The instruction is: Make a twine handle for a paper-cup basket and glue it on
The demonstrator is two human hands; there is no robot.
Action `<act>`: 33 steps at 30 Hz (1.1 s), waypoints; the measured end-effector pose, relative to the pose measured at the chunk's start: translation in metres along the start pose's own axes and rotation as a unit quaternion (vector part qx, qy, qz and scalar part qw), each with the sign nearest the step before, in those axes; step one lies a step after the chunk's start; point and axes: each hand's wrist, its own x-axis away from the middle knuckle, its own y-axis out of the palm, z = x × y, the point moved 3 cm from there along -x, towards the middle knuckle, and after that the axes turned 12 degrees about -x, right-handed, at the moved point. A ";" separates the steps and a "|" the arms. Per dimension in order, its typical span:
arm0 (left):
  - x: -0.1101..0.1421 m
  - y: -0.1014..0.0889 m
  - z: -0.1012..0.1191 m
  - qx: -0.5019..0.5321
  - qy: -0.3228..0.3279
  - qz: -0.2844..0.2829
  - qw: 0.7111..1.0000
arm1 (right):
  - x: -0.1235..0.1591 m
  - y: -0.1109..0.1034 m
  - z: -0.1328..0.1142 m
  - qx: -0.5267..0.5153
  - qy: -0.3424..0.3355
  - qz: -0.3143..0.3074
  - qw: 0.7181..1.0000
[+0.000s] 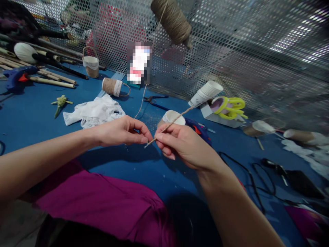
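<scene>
My right hand (pixel 180 142) is closed, thumb and fingers pinching a thin twine-wrapped rod (pixel 176 118) that slants up to the right. Its lower tip shows a shiny, whitish bit. Just left of that tip, my left hand (pixel 128 132) is closed in a pinch. A strand of jute twine (pixel 144 99) runs down behind this hand, and its end at the fingertips is mostly hidden. Behind my right hand stands a paper cup (pixel 174 117) with brown wrapping on its side. A blue glue gun (pixel 205 135) lies partly covered by the same hand.
A twine spool (pixel 171 22) hangs at the mesh wall. White lace (pixel 99 111), a small twine basket (pixel 111 86) and pliers (pixel 156 99) lie beyond my hands. Stacked paper cups (pixel 207 92) lean at back right. A black cable (pixel 241 168) loops at right. Another glue gun (pixel 19 77) lies left.
</scene>
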 end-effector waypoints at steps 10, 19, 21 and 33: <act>0.001 0.001 0.002 0.012 -0.007 -0.005 1.000 | 0.002 0.001 -0.002 -0.020 -0.005 -0.021 1.000; 0.000 -0.001 0.001 0.024 -0.005 0.008 1.000 | -0.002 0.000 0.002 -0.120 0.014 -0.017 0.992; 0.000 -0.001 0.001 0.023 -0.005 0.012 1.000 | -0.003 0.000 0.003 -0.141 0.020 -0.016 0.990; 0.000 -0.003 0.002 0.022 -0.005 0.021 1.000 | -0.004 0.000 0.004 -0.169 0.019 -0.015 0.985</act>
